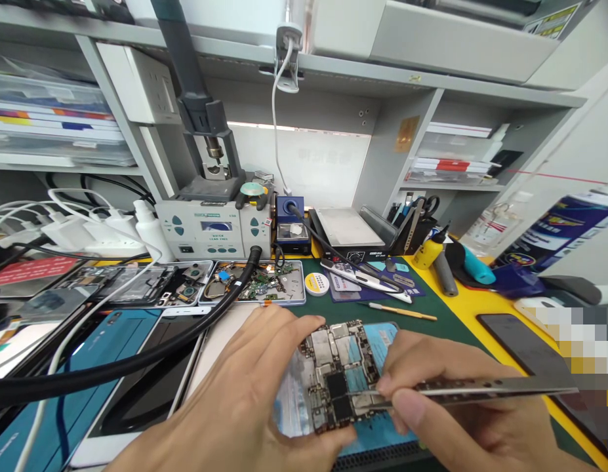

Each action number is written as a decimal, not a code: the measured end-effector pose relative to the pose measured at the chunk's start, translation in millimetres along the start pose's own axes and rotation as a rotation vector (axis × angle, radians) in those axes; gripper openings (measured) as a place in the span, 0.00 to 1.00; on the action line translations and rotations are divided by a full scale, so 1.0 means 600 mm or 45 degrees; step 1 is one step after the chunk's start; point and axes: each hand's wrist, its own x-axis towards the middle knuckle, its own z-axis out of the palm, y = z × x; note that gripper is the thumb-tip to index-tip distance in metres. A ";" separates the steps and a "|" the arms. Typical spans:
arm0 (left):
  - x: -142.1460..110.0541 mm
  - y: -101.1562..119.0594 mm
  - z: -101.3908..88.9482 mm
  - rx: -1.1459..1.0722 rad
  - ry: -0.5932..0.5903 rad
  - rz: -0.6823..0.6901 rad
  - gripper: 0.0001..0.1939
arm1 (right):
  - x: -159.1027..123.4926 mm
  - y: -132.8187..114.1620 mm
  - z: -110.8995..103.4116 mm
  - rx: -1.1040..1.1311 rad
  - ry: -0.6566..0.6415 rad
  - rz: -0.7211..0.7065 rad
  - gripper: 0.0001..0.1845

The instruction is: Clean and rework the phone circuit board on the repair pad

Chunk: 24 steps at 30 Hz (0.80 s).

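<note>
A phone circuit board (336,357) with metal shields and a black chip is held up at the middle front. My left hand (239,387) grips it by its edges, fingers along the top and thumb at the bottom. In my right hand (431,387) are metal tweezers (461,389), pinched between thumb and fingers. Their thin tips lie over the board beside the black chip; I cannot tell whether they touch it. Beneath the board are a clear plastic bag (294,400) and a light blue surface (382,334), both partly hidden.
A black hose (136,377) crosses the left side over several phones (136,367). Behind stand a soldering station (215,229), a parts tray (288,285) and a white round tin (317,284). A brush (406,312) and a dark phone (530,360) lie to the right.
</note>
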 end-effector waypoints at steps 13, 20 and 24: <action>0.004 0.003 -0.004 -0.034 -0.040 0.017 0.37 | 0.002 -0.002 -0.002 0.000 0.009 0.030 0.11; 0.002 0.001 0.000 -0.022 0.001 0.014 0.37 | 0.000 0.000 0.000 -0.002 0.035 -0.009 0.11; 0.002 0.003 -0.004 -0.017 -0.013 0.049 0.38 | 0.003 -0.006 -0.003 -0.006 0.035 -0.016 0.11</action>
